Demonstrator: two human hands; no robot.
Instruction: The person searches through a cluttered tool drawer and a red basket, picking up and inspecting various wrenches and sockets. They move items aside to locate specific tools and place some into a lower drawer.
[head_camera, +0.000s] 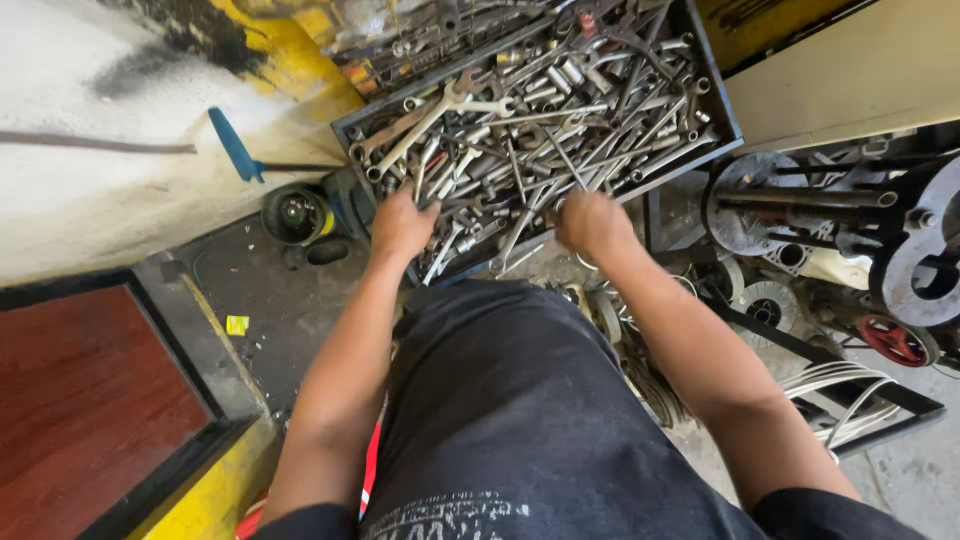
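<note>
While both arms reach forward from the body, the hands sit at the near edge of a dark tool tray (712, 88) packed with loose wrenches (560, 130) and sockets. Left hand (402, 226): knuckles up, fingers curled down into the pile at the tray's near-left corner; whether they close on a tool cannot be told, since the fingertips are buried. Right hand (592, 224): blurred, fingers bent over the near rim, touching the wrenches just beyond it; its hold likewise cannot be told. A large combination wrench (432, 118) lies on top of the heap, beyond the left hand and apart from it. A blue handle (236, 146) lies on the floor, well left of the tray.
</note>
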